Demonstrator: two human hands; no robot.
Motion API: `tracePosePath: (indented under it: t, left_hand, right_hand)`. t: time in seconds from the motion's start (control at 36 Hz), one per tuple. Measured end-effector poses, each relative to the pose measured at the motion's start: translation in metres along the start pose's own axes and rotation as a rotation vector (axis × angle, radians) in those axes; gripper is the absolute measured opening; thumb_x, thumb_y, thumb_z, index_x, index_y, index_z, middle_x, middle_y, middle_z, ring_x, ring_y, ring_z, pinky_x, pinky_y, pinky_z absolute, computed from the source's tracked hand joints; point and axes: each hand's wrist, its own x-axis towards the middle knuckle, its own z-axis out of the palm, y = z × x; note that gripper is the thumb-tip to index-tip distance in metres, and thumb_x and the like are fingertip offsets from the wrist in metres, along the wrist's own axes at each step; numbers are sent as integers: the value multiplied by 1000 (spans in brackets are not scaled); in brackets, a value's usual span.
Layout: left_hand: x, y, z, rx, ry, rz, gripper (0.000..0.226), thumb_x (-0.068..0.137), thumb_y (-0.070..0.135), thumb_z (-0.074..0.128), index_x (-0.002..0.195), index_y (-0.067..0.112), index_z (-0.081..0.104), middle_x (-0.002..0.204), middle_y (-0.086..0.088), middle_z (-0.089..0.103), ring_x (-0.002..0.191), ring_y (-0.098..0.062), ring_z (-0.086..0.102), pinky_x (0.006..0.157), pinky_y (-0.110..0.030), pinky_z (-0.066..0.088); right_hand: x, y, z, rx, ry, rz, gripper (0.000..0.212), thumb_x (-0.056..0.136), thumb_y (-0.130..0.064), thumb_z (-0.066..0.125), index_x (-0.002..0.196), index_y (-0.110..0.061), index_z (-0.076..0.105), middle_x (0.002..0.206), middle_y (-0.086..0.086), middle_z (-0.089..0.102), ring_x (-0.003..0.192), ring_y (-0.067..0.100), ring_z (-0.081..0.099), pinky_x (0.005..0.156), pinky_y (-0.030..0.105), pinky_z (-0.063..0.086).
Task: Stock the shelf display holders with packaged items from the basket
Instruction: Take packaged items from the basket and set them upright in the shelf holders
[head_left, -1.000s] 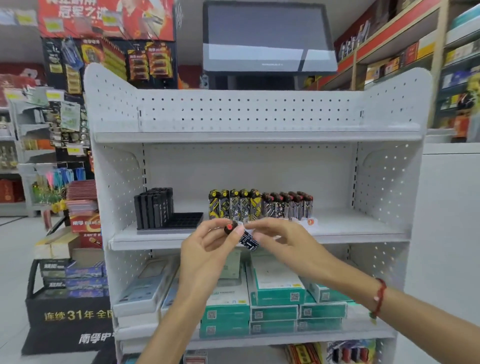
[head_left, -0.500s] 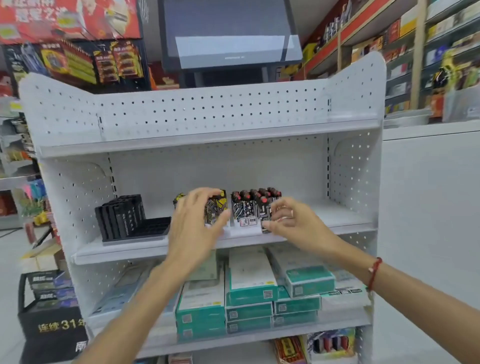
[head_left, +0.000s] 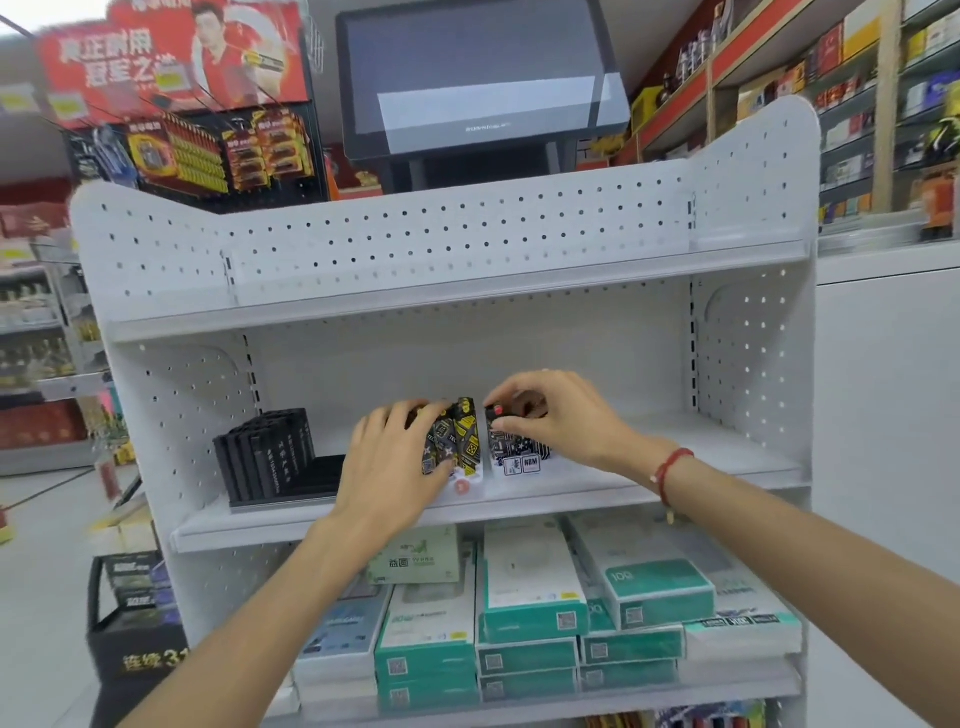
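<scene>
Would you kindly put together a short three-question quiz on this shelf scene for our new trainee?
1. True or false: the black holder stands to the right of the patterned lighters.
2. Which hand wears the red bracelet?
3. The teal boxes lie: A) on the top shelf, B) under the lighter shelf, C) on the floor.

Key: 1 false, it stands left of the yellow-black lighters. 2 the right hand. 3 B.

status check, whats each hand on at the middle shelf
Left hand grips the yellow-black lighters. Right hand pinches a red-capped lighter atop the dark row. Black holder sits apart at left, nothing blocking.
</scene>
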Motion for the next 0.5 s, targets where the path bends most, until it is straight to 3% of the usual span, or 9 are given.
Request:
tracePosePath:
  t: [0.08,0.22,0.31,0.5]
  left_hand:
    - [0,-1,1,2,2,-5,62,87,44,58,142,32,35,139,6,43,125,-19,39,106,-32,26]
    - [2,-2,2,-8,5,-10,59,88,43,57,141,32,35,140,5,43,126,-20,38,107,-33,25]
    - [2,0,2,-21,10,-20,57,88,42,56,141,32,35,140,5,43,126,-20,38,108,-34,24]
    - [3,-3,-5,-75,2,-11,57,89,42,56,141,30,37,139,8,46,125,-18,41,105,-32,28]
  right_hand:
    - [5,1,-1,-13,-46,-19,21,82,-24,72,104,-24,72,93,-7,69,78,6,60,70,16,51]
    - [10,7,-6,63,-96,-5,19,85,-15,70,103,-18,69,91,-9,65,84,8,64,80,16,54]
    - [11,7,-6,5,-100,-19,16,85,-18,70,101,-21,69,91,-8,66,82,8,63,76,13,52]
    - [11,-2,-12,-286,-153,-117,16,89,-30,63,105,-34,67,97,-9,65,84,7,60,73,30,52]
